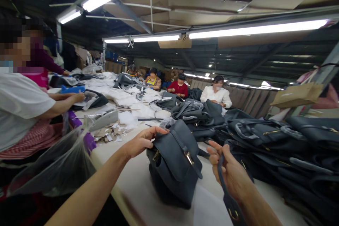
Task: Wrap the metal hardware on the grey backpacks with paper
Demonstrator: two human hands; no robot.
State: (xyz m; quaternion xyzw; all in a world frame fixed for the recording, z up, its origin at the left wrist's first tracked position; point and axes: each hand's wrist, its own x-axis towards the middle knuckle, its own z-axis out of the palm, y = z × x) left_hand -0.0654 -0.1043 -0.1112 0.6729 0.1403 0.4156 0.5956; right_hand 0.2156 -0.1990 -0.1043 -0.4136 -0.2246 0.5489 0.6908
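Across the long white table [148,197] that runs away from me, work lies heaped from end to end. Biggest of all is the pile of dark bags [278,141] on my right, too tangled for me to count; its near edge runs out of view. Next comes one clear plastic bag [58,166] hanging off the table's left edge, its contents too hazy to make out. One co-worker [21,109] in a white top stands close on the left, cut off by the frame, with a second person in purple half hidden behind. Three more people [182,86] sit at the far end, small and hard to make out.

Just in front of me stands one grey-blue handbag [172,162], upright on the table between my two hands, flap facing right. My left hand [140,143] grips its top edge, fingers laid over the rim and thumb tucked beneath. My right hand [230,173] is closed in a fist around one strap [227,197] of the same colour, just right of the handbag; I cannot tell whether the strap is joined to it. The strap drops out of my fist toward the bottom edge, where one gold ring [233,214] shows, partly cut off. One gold clasp [188,158] sits on the flap. Small paper scraps [111,134] litter the table beyond my left hand, uncountable.
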